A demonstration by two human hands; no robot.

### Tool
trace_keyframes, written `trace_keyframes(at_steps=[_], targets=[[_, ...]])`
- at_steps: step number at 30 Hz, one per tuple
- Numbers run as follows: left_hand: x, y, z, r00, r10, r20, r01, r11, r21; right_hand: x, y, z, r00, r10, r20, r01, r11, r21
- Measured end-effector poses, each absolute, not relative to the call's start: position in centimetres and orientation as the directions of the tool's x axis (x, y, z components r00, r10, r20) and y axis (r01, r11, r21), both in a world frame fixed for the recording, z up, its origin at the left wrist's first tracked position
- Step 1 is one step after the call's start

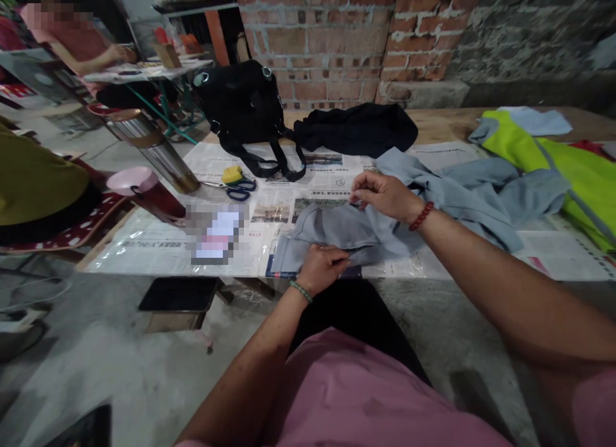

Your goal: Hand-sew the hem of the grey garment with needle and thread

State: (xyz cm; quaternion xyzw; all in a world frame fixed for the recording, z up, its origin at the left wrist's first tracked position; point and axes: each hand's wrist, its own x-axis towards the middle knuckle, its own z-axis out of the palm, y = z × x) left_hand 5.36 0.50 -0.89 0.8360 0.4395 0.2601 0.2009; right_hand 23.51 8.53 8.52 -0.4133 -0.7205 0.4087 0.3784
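A light grey garment (476, 190) lies rumpled across the newspaper-covered table, one part spread flat before me. My left hand (323, 267) is closed on the near edge of this garment, thumb and forefinger pinched together along a fold or seam. Just above the cloth, farther back and to the right, is my right hand (384, 195). Its thumb and fingertips come together in a pinch; whatever they hold is too small to make out. Scissors (240, 189) with dark blue handles rest left of the garment, by a small yellow object (231, 174).
A phone (219, 235), a pink-lidded cup (149, 190) and a steel flask (156, 152) stand or lie left. Behind are a black bag (243, 104) and dark cloth (356, 127). A neon-yellow garment (548, 165) lies right. Another person (72, 36) sits at a farther table.
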Motion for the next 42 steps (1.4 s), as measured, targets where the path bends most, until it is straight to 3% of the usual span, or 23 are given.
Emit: trace_keyframes(at_steps=[5,12,22,29,33,36,39,42], targets=[[5.4,0.5,-0.8,0.477,0.835,0.275,0.622,-0.541,0.566,24.3,10.2,9.3,-0.363,0.848,0.385,0.537,0.529,-0.658],[5.3,0.5,-0.9,0.488,0.823,0.291,0.617,-0.561,0.552,25.3,12.2,10.1,-0.283,0.801,0.528,0.680,0.555,-0.478],[5.3,0.6,-0.9,0.504,0.820,0.273,0.610,-0.561,0.560,26.2,13.6,10.5,-0.231,0.763,0.604,0.688,0.567,-0.453],[5.3,0.7,-1.1,0.486,0.826,0.286,0.598,-0.553,0.580,26.7,14.5,9.7,-0.100,0.785,0.611,0.650,0.517,-0.557],[5.3,0.7,-1.2,0.458,0.839,0.294,0.576,-0.532,0.621,25.9,12.6,8.5,-0.108,0.840,0.531,0.609,0.478,-0.632],[5.3,0.7,-1.1,0.455,0.838,0.302,0.568,-0.534,0.626,25.1,10.0,6.8,-0.278,0.883,0.379,0.597,0.468,-0.652],[5.4,0.7,-1.0,0.456,0.838,0.299,0.572,-0.533,0.623,24.5,7.5,4.8,-0.536,0.807,0.248,0.607,0.573,-0.551],[5.5,0.7,-1.1,0.450,0.842,0.297,0.566,-0.527,0.634,24.3,5.9,3.3,-0.686,0.715,0.132,0.621,0.670,-0.406]])
